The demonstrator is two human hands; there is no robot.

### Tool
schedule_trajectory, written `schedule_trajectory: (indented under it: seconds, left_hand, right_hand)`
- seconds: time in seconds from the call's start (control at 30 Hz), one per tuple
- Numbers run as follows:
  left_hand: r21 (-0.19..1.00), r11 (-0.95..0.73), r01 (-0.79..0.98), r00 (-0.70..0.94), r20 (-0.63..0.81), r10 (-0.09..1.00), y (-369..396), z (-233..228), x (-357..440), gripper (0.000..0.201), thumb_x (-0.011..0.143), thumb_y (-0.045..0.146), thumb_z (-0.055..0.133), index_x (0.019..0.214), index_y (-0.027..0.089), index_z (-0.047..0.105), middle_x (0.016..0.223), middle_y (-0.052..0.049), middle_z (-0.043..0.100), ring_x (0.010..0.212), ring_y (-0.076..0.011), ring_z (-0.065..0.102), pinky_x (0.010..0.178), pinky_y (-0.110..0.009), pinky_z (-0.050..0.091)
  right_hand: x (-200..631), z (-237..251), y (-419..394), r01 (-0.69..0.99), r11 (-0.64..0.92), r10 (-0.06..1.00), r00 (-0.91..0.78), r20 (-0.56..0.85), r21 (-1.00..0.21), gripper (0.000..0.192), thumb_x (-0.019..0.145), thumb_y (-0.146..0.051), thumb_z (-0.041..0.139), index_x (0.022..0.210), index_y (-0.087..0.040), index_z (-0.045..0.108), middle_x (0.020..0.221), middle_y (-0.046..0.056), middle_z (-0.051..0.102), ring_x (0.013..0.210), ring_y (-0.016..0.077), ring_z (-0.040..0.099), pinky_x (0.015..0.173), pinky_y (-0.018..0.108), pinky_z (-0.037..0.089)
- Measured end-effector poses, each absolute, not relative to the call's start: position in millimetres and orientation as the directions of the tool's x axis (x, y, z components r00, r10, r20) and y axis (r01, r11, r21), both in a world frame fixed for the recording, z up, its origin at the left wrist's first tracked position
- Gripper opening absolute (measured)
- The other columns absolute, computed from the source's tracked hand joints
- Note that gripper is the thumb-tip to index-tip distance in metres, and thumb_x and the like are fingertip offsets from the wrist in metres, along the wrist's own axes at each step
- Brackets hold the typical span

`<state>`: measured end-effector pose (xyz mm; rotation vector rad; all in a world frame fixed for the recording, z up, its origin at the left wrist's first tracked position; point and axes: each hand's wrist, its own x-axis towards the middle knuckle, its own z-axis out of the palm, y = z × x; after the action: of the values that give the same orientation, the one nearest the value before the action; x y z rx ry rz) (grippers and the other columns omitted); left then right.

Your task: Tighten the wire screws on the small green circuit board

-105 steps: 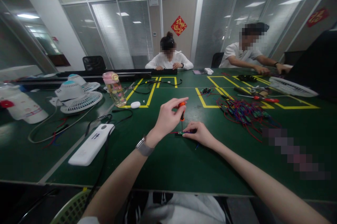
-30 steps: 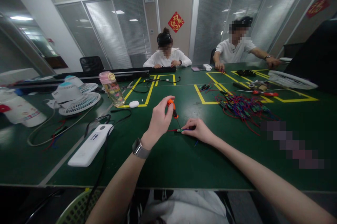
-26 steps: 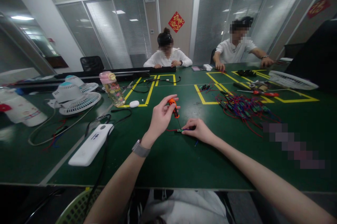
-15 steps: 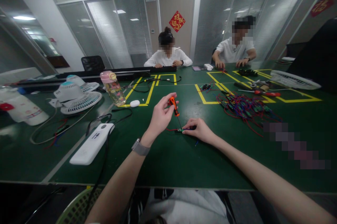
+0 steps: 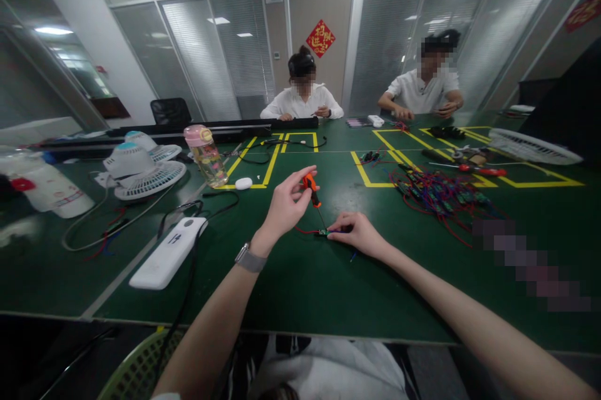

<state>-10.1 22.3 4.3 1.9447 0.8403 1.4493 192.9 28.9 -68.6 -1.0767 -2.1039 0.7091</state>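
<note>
Left grip [image 5: 287, 205] curls raised, right grip [image 5: 357, 233] pinches low, both forearms [image 5: 213, 315] stretched forward

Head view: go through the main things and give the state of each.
Left hand, gripping
Orange-black screwdriver, tilted, tip down
Small circuit board, wired, pinched at one end
Right hand, pinching
Circuit board pile, tangled
Red-handled screwdriver, lying down
Pink-lidded bottle, standing, lid on

At a green table [image 5: 291, 300], the left hand [image 5: 286, 205] holds a tilted orange-and-black screwdriver [image 5: 312, 191], its tip at a small circuit board [image 5: 322, 233] the right hand [image 5: 359, 233] pinches at one end. Wired boards [image 5: 439, 191] lie heaped right; a bottle [image 5: 207, 161] and white fans [image 5: 150, 181] are left. Two people [image 5: 303, 103] sit at the far side.
</note>
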Motion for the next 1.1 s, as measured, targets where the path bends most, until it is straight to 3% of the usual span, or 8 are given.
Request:
schedule_trajectory:
  seconds: [0.1, 0.27, 0.37, 0.47, 0.6, 0.73, 0.93, 1.1]
  left_hand:
    - [0.739, -0.652, 0.170, 0.224, 0.615, 0.756, 22, 6, -11, 0.041, 0.087, 0.013, 0.055, 0.127, 0.022, 0.054, 0.120, -0.009, 0.057, 0.090, -0.0143, 0.066, 0.075, -0.027, 0.061]
    - [0.640, -0.695, 0.329, 0.132, 0.697, 0.705, 17, 8, -4, 0.033, 0.079, 0.018, 0.070, 0.110, 0.022, 0.062, 0.097, -0.002, 0.055, 0.074, -0.0096, 0.059, 0.059, -0.018, 0.057]
    - [0.569, -0.717, 0.402, 0.094, 0.753, 0.651, 13, 8, 2, 0.033, 0.074, 0.021, 0.076, 0.105, 0.022, 0.063, 0.090, 0.000, 0.054, 0.067, -0.0076, 0.056, 0.058, -0.018, 0.054]
    - [0.520, -0.729, 0.445, 0.119, 0.772, 0.624, 9, 8, 7, 0.032, 0.078, 0.023, 0.072, 0.108, 0.022, 0.061, 0.093, -0.001, 0.058, 0.076, -0.0110, 0.060, 0.065, -0.021, 0.056]
    - [0.616, -0.712, 0.338, 0.187, 0.697, 0.692, 6, 8, 9, 0.031, 0.089, 0.020, 0.056, 0.120, 0.021, 0.056, 0.106, -0.006, 0.063, 0.083, -0.0134, 0.065, 0.066, -0.022, 0.059]
    - [0.706, -0.663, 0.247, 0.136, 0.653, 0.745, 10, 4, 7, 0.031, 0.088, 0.022, 0.057, 0.119, 0.019, 0.055, 0.107, -0.008, 0.064, 0.079, -0.0135, 0.068, 0.057, -0.019, 0.059]
    - [0.684, -0.673, 0.281, 0.083, 0.681, 0.727, 12, 0, 9, 0.031, 0.085, 0.026, 0.063, 0.115, 0.020, 0.058, 0.103, -0.006, 0.063, 0.074, -0.0119, 0.065, 0.051, -0.016, 0.057]
    - [0.588, -0.706, 0.395, 0.076, 0.745, 0.662, 4, 2, 16, 0.031, 0.083, 0.026, 0.066, 0.113, 0.022, 0.058, 0.097, -0.003, 0.057, 0.074, -0.0105, 0.059, 0.048, -0.013, 0.054]
  right_hand:
    - [193, -69, 29, 0.484, 0.518, 0.841, -0.441, 0.314, -0.705, 0.013, 0.072, -0.028, 0.075, 0.082, -0.019, 0.078, 0.073, 0.004, 0.066, 0.064, 0.0149, 0.058, 0.061, 0.027, 0.045]
    - [193, -68, 28, 0.483, 0.519, 0.840, -0.440, 0.318, -0.705, 0.014, 0.073, -0.030, 0.075, 0.081, -0.019, 0.078, 0.072, 0.004, 0.065, 0.064, 0.0150, 0.057, 0.060, 0.027, 0.044]
    - [193, -68, 28, 0.483, 0.517, 0.840, -0.443, 0.313, -0.707, 0.015, 0.073, -0.031, 0.075, 0.081, -0.019, 0.078, 0.073, 0.004, 0.066, 0.064, 0.0150, 0.057, 0.060, 0.027, 0.044]
    - [193, -67, 28, 0.480, 0.517, 0.839, -0.450, 0.307, -0.709, 0.015, 0.073, -0.030, 0.075, 0.082, -0.019, 0.078, 0.074, 0.004, 0.066, 0.065, 0.0153, 0.058, 0.061, 0.028, 0.044]
    - [193, -66, 28, 0.486, 0.506, 0.844, -0.450, 0.293, -0.713, 0.014, 0.073, -0.028, 0.075, 0.083, -0.019, 0.078, 0.074, 0.004, 0.066, 0.065, 0.0157, 0.058, 0.062, 0.028, 0.045]
    - [193, -68, 29, 0.488, 0.517, 0.839, -0.453, 0.303, -0.703, 0.014, 0.073, -0.028, 0.075, 0.084, -0.019, 0.078, 0.073, 0.004, 0.065, 0.065, 0.0156, 0.058, 0.062, 0.027, 0.045]
    - [194, -71, 30, 0.478, 0.522, 0.837, -0.447, 0.316, -0.706, 0.015, 0.073, -0.030, 0.075, 0.082, -0.020, 0.078, 0.073, 0.004, 0.066, 0.065, 0.0155, 0.058, 0.061, 0.027, 0.045]
    - [194, -69, 30, 0.478, 0.514, 0.842, -0.441, 0.312, -0.712, 0.014, 0.072, -0.028, 0.076, 0.082, -0.018, 0.078, 0.073, 0.004, 0.066, 0.064, 0.0156, 0.058, 0.061, 0.028, 0.045]
